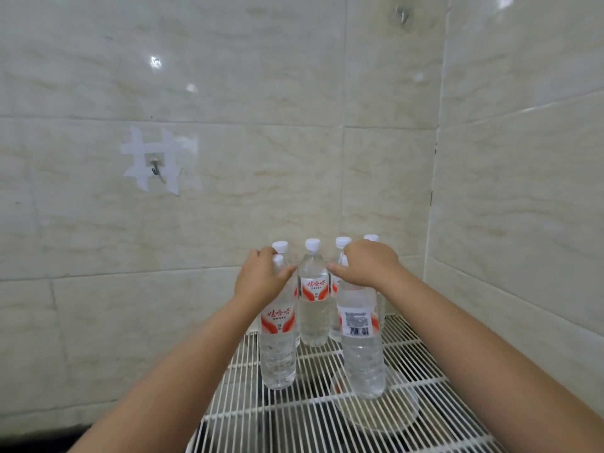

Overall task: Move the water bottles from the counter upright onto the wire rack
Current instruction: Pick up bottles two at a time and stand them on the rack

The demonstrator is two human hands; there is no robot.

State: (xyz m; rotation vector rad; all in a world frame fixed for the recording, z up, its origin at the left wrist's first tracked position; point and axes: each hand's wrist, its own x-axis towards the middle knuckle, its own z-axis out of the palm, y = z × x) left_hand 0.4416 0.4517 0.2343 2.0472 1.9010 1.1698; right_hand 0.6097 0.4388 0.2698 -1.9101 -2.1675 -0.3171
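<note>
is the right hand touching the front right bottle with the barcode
Touching. The head view shows the right hand wrapped over the neck of the barcode bottle, hiding most of its cap.

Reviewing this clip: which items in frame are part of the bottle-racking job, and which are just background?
Job items:
- front-left bottle, in the left hand
- front-right bottle, in the right hand
- back-row bottles, upright
- white wire rack

Background:
- taped wall hook
- upper wall hook
- tiled wall
</note>
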